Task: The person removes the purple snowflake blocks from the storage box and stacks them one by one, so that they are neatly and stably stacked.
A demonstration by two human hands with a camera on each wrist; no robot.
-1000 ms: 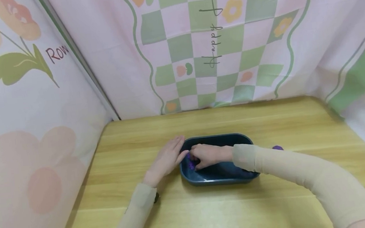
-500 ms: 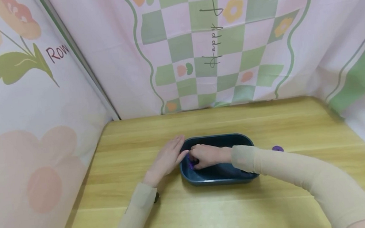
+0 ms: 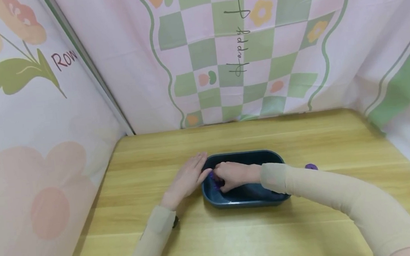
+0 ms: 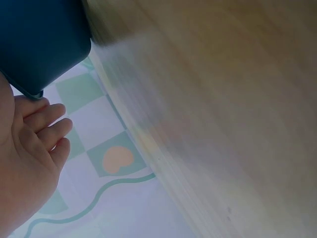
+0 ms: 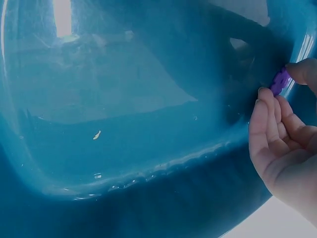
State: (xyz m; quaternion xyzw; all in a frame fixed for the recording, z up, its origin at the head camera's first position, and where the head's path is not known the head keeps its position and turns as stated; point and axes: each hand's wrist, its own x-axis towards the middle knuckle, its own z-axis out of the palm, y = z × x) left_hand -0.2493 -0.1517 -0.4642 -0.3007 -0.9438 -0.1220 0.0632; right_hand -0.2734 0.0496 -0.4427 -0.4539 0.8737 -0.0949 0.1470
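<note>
A dark blue-green oblong basin (image 3: 249, 203) stands on the table in the head view. Inside its left end, my right hand (image 3: 234, 174) pinches a small purple piece (image 3: 212, 177) against or close to the wall. In the right wrist view this purple piece (image 5: 281, 81) shows a scalloped edge between thumb and fingertips; most of it is covered. My left hand (image 3: 187, 176) lies at the basin's left end, fingers extended along the outside and thumb at the rim. The left wrist view shows the left hand's fingers (image 4: 47, 119) loosely bent beside the basin's rim, its thumb hidden.
A second purple round piece (image 3: 311, 166) lies on the wooden table (image 3: 186, 245) right of the basin, partly behind the right sleeve. Tiny pale specks (image 5: 97, 134) dot the basin floor. Printed curtains (image 3: 143, 101) hang at the back and sides.
My right hand makes only slight movements at the same spot in the basin, and the purple piece shifts a little with it. The left hand and basin look unmoved.
</note>
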